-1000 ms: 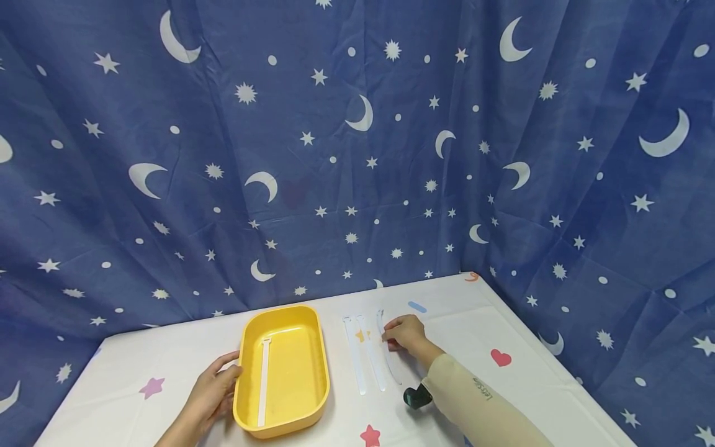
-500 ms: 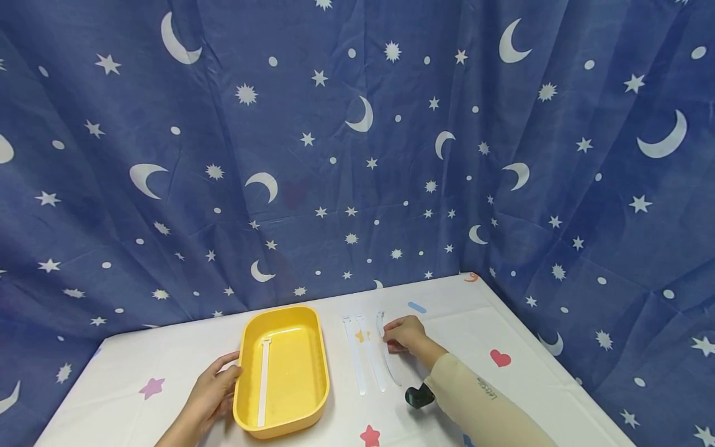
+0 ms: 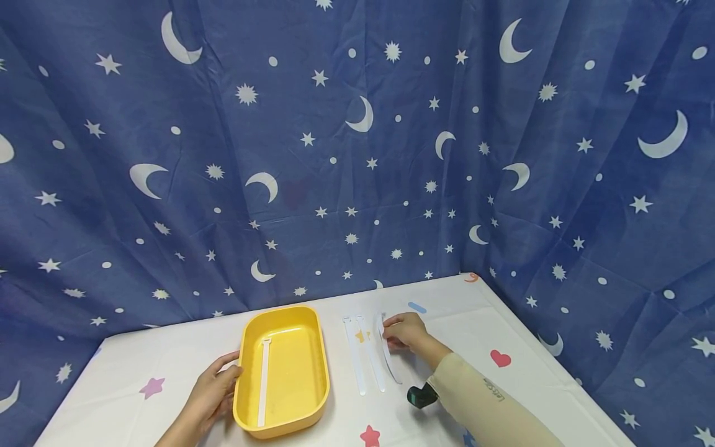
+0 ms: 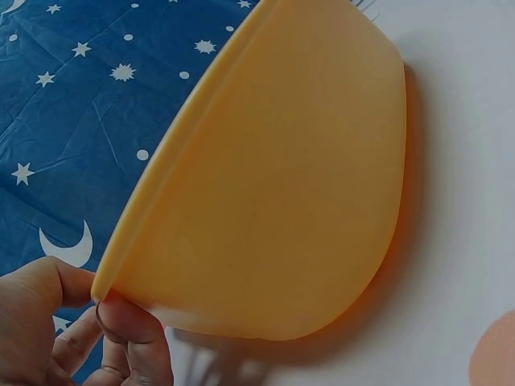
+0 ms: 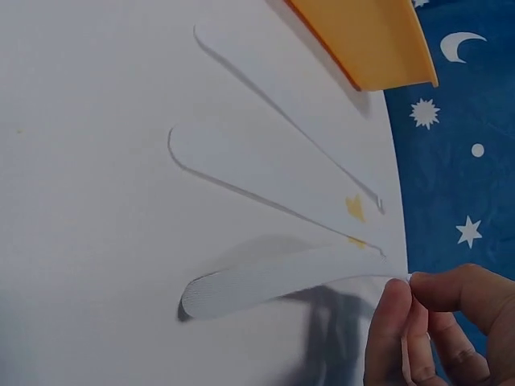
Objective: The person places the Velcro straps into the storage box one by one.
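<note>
While left hand (image 3: pixel 211 390) pinches tray (image 3: pixel 298 379) rim—presumably for steadiness—right hand (image 3: pixel 409 333) pinches white strap (image 5: pixel 257 281) (bowed) toward table's (image 3: pixel 447 316) far edge.

Left-hand grip (image 3: pixel 211 392) holds left rim of yellow tray (image 3: pixel 296 379) | one white strap (image 3: pixel 264 382) lengthwise inside, toward left wall | right-hand grip (image 3: pixel 408 332) holds bowed strap (image 3: pixel 386 354), just right of two flat straps (image 3: pixel 354 357) on white tabletop (image 3: pixel 452 320) | beige sleeve (image 3: pixel 486 400), dark device (image 3: pixel 421 396) at right wrist | blue moon-and-star curtain (image 3: pixel 313 43) behind
</note>
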`<state>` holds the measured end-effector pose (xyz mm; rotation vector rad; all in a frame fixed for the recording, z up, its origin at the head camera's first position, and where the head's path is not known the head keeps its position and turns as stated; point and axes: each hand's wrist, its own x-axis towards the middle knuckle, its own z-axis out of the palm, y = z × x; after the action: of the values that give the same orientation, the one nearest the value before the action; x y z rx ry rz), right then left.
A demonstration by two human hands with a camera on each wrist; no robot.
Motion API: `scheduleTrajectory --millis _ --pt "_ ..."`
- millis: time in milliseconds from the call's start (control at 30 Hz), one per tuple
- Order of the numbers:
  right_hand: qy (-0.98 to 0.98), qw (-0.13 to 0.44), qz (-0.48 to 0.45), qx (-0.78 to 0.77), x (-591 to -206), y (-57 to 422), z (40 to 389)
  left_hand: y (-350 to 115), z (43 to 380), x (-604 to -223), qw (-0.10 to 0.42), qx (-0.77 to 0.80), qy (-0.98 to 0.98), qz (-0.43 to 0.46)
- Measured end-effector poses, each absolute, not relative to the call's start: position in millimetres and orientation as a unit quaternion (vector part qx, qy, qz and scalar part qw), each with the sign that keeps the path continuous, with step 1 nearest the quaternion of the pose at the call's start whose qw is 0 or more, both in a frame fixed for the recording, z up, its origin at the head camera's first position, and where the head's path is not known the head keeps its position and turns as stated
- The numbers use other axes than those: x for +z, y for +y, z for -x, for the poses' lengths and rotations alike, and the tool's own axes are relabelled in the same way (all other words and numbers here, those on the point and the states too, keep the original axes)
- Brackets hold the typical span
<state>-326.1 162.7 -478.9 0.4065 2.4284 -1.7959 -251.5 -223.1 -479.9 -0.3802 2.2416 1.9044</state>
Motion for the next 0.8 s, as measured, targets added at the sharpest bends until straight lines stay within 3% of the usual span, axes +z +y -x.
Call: scheduleTrajectory --millis 800 --pt "0.792 0.057 -0.123 -0.595 -461 165 314 -222 252 -479 0.084 0.635 0.757 0.131"
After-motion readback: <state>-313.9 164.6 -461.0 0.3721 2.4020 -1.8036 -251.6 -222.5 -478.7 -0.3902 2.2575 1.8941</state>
